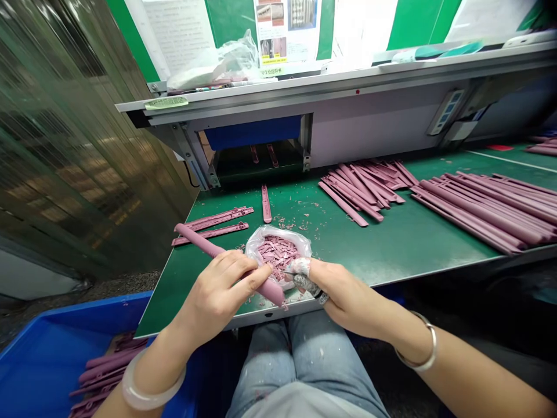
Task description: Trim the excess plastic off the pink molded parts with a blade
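My left hand [226,284] is wrapped round a long pink plastic part [198,239], which slants from upper left to lower right over the table's front edge. Close to the part's lower end, my right hand [324,281] is closed on a small tool with a thin metal tip [289,271]; white wrapping covers some fingers, and most of the tool is hidden. Between and beyond the hands sits a clear plastic bag [300,239], open at the top and filled with pink scraps [276,249].
Pink parts lie left [217,217] and behind the bag [266,204]. Two piles stand right [365,186], [487,209]. A blue bin [39,348] with pink parts is at lower left. A metal shelf [339,81] spans the back of the green table [348,249].
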`<state>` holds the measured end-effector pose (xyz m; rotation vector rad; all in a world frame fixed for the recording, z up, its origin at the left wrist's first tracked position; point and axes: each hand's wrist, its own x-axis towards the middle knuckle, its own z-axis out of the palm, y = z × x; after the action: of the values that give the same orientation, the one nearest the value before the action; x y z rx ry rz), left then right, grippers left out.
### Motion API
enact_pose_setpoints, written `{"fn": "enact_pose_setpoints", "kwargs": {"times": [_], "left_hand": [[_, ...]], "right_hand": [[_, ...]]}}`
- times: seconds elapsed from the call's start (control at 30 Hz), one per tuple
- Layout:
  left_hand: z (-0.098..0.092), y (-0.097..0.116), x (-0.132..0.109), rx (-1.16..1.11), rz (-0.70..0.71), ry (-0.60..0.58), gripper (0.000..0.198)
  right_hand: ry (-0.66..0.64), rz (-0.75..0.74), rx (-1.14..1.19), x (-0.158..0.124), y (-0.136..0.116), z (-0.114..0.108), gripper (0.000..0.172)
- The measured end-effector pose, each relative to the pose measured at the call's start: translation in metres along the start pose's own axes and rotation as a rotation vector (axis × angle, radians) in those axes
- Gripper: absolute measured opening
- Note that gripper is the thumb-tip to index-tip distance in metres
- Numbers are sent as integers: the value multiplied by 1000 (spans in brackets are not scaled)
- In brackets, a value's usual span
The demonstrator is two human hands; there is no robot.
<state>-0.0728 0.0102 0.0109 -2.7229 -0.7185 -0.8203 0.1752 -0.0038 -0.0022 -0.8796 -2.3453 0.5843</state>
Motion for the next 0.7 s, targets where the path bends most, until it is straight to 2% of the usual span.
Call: {"fn": "enact_pose_setpoints", "kwargs": {"times": [0.13,0.27,0.47,0.57,0.7], "left_hand": [[-1,3,3,43,8,-20,34],[-3,7,7,74,12,-56,31],[-9,18,9,62,-62,-118,37],[-8,25,11,0,-174,-135,37],[-4,34,15,-257,-465,-240,38]], "right_hand": [[13,-34,-279,3,-7,1,6],[62,-46,-438,5,-11,8,14],[192,-109,-457,2,-8,11,13],[239,-115,-495,1,-8,11,14],[297,-112,-526,1,-4,14,21]]}}
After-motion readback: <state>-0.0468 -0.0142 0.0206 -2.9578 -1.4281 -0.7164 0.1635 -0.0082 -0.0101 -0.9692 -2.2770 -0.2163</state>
